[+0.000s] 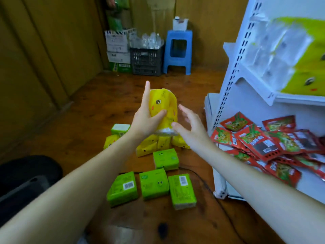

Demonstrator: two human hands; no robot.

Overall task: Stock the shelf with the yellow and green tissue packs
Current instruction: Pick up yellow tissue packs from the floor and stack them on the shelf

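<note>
Both arms are bare and stretched forward. The left forearm (79,182) comes in from 8 o'clock and climbs toward the middle of the view. The right forearm (246,173) comes in from 4 o'clock and angles up to meet it.

The left hand (146,118) sits just left of centre, palm turned inward, and grips a yellow tissue pack (163,104). Its forefinger (146,92) lies straight toward 12 o'clock along the pack's left edge, and its thumb (159,115) presses across the front.

The right hand (190,125) is at 3 o'clock of the left one, palm facing it, with the fingers spread, loosely bent and blurred. Its thumb tip (175,125) is at the pack's lower corner; whether they touch cannot be told.
</note>
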